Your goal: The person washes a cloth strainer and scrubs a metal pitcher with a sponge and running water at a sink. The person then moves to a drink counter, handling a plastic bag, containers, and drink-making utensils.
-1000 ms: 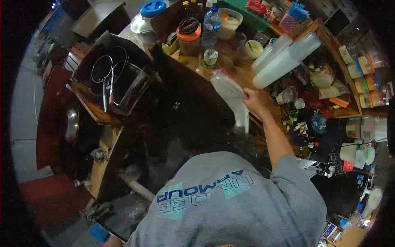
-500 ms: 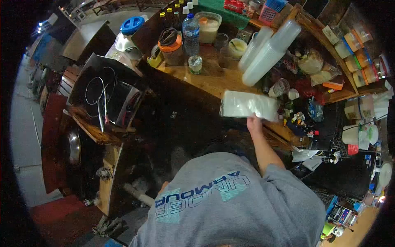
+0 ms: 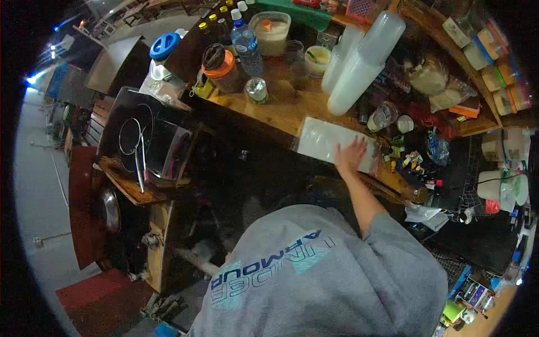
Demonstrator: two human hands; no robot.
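Note:
My right hand (image 3: pixel 351 155) lies flat with spread fingers on a white flat pack in clear plastic (image 3: pixel 323 140). The pack rests along the front edge of the wooden counter (image 3: pixel 275 115). Just behind it lean stacks of clear plastic cups (image 3: pixel 359 73), close to my fingers. My left hand is hidden; only a sliver of skin shows beside my grey shirt (image 3: pixel 337 269).
On the counter stand a small clear cup (image 3: pixel 256 90), an orange-lidded jar (image 3: pixel 220 67), a water bottle (image 3: pixel 245 45) and a tub of pale powder (image 3: pixel 270 35). A black-topped stand (image 3: pixel 163 126) is at the left. Small containers (image 3: pixel 494 73) line the right shelf.
The white pack has come down flat onto the counter. My right hand has gone from gripping its near edge to lying spread on top. The view has shifted slightly.

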